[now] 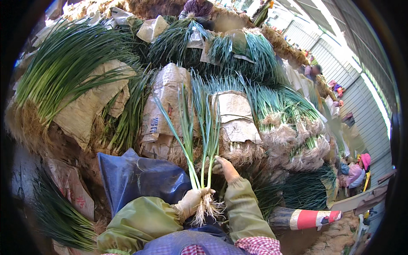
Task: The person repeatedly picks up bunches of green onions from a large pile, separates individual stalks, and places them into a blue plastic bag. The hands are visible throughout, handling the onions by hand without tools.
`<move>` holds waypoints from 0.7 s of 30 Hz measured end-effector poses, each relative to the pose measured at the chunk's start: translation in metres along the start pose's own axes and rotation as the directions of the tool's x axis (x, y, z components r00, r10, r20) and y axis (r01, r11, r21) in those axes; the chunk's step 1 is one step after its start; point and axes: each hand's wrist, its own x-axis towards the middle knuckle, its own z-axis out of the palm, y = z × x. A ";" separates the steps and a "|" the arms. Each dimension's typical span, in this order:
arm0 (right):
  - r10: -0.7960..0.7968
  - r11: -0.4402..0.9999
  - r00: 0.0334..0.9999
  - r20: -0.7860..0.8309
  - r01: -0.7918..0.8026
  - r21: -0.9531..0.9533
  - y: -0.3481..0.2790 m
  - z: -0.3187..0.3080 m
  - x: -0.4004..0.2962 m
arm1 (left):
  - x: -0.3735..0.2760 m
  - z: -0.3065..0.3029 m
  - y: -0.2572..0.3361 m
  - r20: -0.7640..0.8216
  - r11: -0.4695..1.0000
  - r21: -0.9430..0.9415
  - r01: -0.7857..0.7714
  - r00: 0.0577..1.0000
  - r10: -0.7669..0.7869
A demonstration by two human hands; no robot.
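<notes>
My left hand (190, 203), in a pale glove, is closed around the white stalk bases of several green onions (197, 172), just above their hanging roots. The leaves point up and away from me. My right hand (224, 167), gloved, is beside the rightmost stalk, with its fingers curled at it; whether they grip it cannot be told. Green sleeve covers reach over both forearms. A dark blue plastic sheet (143, 178) lies behind my left arm. Beyond my hands are bundled green onions (282, 132) with their roots towards me.
Woven sacks (169, 95) cover parts of the onion piles. A large onion heap (63, 70) rises at left, another bundle (63, 210) lies lower left. A red and white traffic cone (306, 219) lies on its side at right. A person (197, 9) sits at the back; others are at right.
</notes>
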 end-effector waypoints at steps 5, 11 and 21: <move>-0.403 0.750 0.896 -0.186 0.207 -0.628 -0.007 0.031 0.009 | -0.013 0.001 0.005 -0.094 0.999 0.038 -0.036 0.995 0.039; -0.539 0.843 0.842 -0.038 0.538 -0.018 -0.029 0.043 -0.125 | -0.003 0.007 0.003 -0.211 0.996 -0.059 -0.068 0.976 0.054; -0.579 0.800 0.586 -0.567 0.542 -0.258 -0.042 -0.113 -0.183 | 0.001 0.006 0.000 -0.144 0.970 -0.119 -0.210 0.971 0.193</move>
